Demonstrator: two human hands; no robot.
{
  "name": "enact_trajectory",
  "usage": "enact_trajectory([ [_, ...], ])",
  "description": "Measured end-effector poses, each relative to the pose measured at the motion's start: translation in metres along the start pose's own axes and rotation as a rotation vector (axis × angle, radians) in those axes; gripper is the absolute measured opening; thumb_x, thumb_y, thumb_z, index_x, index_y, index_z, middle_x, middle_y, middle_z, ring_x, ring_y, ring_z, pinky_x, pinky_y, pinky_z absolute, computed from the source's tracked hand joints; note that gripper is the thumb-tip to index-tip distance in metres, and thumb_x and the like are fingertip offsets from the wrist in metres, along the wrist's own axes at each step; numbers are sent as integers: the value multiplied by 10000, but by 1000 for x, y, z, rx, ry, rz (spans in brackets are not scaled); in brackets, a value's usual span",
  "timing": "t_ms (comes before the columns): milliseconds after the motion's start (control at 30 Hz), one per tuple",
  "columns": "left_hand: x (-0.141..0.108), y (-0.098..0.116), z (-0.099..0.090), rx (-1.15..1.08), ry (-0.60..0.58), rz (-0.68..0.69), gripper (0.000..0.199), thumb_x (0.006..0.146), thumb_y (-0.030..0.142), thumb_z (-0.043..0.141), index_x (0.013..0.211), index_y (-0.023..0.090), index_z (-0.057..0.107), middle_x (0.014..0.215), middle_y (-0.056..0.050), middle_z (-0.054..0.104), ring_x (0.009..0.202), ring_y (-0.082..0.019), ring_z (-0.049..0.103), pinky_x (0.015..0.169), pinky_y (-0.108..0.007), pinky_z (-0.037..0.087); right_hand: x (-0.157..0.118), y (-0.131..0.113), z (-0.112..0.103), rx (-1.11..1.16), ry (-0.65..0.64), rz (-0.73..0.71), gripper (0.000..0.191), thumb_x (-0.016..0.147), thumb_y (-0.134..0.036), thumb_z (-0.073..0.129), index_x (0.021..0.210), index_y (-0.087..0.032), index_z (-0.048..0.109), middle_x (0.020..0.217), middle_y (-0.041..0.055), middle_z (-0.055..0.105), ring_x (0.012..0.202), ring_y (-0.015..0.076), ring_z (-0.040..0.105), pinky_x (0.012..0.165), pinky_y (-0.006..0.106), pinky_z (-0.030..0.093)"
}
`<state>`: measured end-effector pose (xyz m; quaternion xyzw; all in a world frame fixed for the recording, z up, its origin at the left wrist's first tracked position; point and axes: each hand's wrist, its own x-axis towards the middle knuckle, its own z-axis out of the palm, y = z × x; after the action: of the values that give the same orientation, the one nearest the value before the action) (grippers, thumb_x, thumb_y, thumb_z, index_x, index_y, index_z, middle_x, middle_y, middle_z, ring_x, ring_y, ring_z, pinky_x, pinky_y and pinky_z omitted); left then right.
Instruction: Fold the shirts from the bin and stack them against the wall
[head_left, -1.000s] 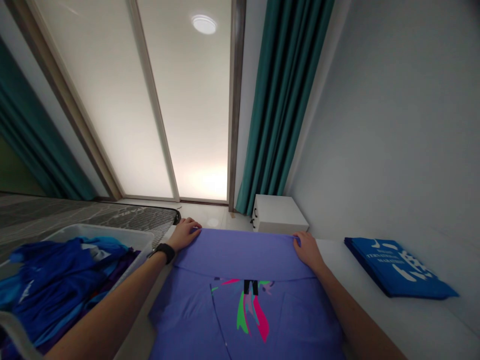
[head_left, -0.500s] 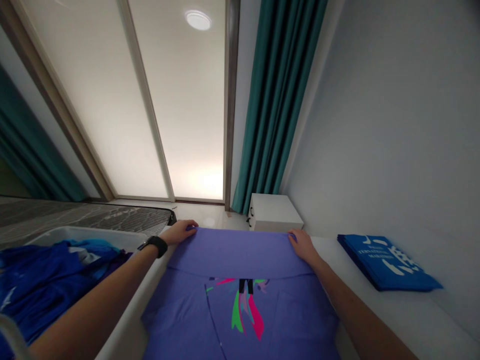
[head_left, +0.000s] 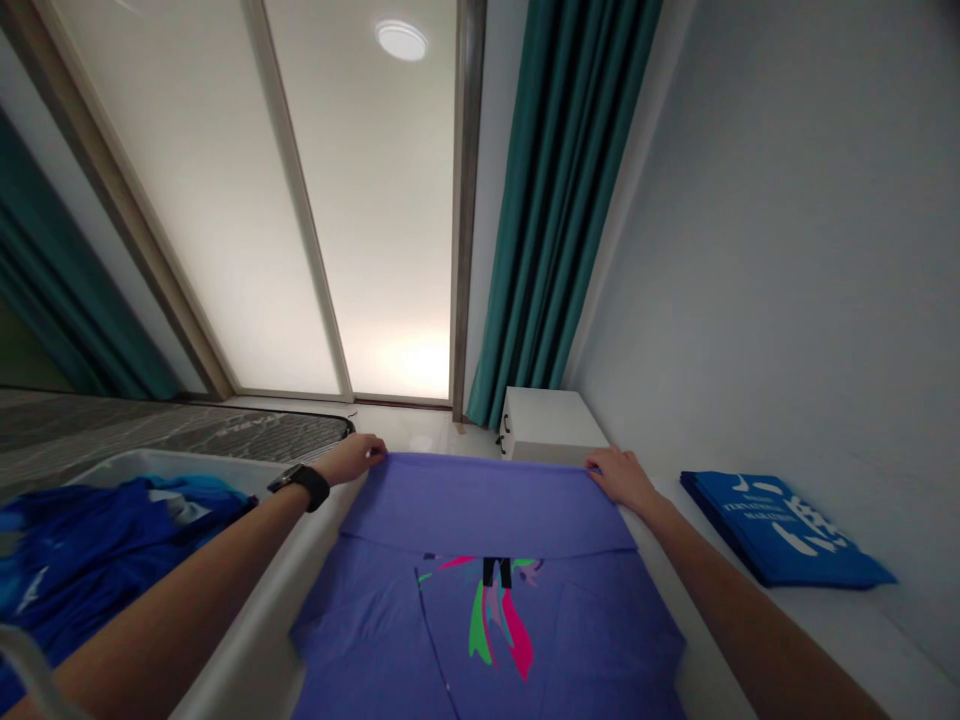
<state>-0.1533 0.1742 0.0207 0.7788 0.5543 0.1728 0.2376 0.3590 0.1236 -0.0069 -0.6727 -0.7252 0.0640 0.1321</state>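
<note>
Shirt (head_left: 480,510) flat on worktop (head_left: 840,620), centre. Left of worktop: basket (head_left: 165,465) holding heaped garments (head_left: 97,540); mattress (head_left: 187,430) behind basket. Right of shirt: folded cloth item (head_left: 780,530) on worktop, beside wall (head_left: 787,250). Beyond worktop: cabinet (head_left: 547,415) on floor, under curtain (head_left: 562,200), right of glass door (head_left: 382,220).

White table (head_left: 840,640) gap between purple shirt (head_left: 480,510) and blue cloth (head_left: 780,530)

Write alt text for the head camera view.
The left hand and right hand hold the far edge of a purple printed shirt on a white surface. A white basket of blue clothes sits left; a folded blue garment lies right.
</note>
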Motion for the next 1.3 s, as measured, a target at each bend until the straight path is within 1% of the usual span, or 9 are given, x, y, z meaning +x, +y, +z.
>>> enact_trajectory([
  [133,-5,2,3,-161,-11,-123,254,686,404,589,779,181,666,466,-4,605,430,-195,606,507,-296,499,-1,-6,0,128,31,84,115,783,-153,585,749,-215,676,858,68,712,836,229,663,765,329,469],
  [267,-12,9,9,-346,33,-171,346,655,465,608,800,153,639,549,-42,665,545,-227,683,537,-316,548,-7,-13,7,342,57,198,153,833,-170,506,885,-183,649,791,48,711,544,141,653,540,240,493],
  [367,-22,14,13,-436,115,-173,318,653,455,605,771,160,620,672,-59,705,671,-231,715,631,-329,577,-18,-15,11,507,89,256,162,863,-184,460,930,-177,608,893,63,715,529,118,663,474,199,495],
  [500,-41,20,18,-482,230,-164,254,697,424,594,768,181,615,703,-41,704,730,-219,714,677,-319,578,-32,-15,10,677,126,288,136,870,-203,446,904,-185,577,936,74,705,584,139,693,504,220,536],
  [633,-56,26,19,-495,305,-143,238,724,420,584,770,188,604,702,-30,693,736,-218,710,688,-323,575,-42,-14,6,796,164,283,113,848,-198,455,875,-191,565,903,71,698,590,165,699,543,269,559],
  [867,-66,38,6,-483,385,-85,275,705,444,591,748,173,605,719,-34,687,726,-227,705,713,-348,565,-55,-19,-7,917,227,226,84,839,-205,468,849,-205,552,865,64,692,612,172,700,578,282,563],
  [1033,-84,44,-1,-490,421,-46,291,717,458,580,755,171,608,761,-46,704,759,-222,698,760,-348,553,-71,-25,-19,990,248,206,78,825,-230,481,821,-227,558,834,61,705,575,172,678,580,298,561],
  [1200,-122,57,-2,-451,464,-21,333,745,491,581,798,165,625,776,-63,715,790,-242,690,779,-359,537,-107,-31,-32,996,232,186,81,834,-292,509,811,-241,567,841,64,700,663,207,695,701,355,577],
  [1300,-156,65,6,-374,482,-7,346,784,513,553,816,176,625,809,-62,717,822,-243,674,789,-351,525,-139,-32,-28,949,237,155,128,838,-362,524,816,-246,574,865,69,693,756,234,704,784,374,565],
])
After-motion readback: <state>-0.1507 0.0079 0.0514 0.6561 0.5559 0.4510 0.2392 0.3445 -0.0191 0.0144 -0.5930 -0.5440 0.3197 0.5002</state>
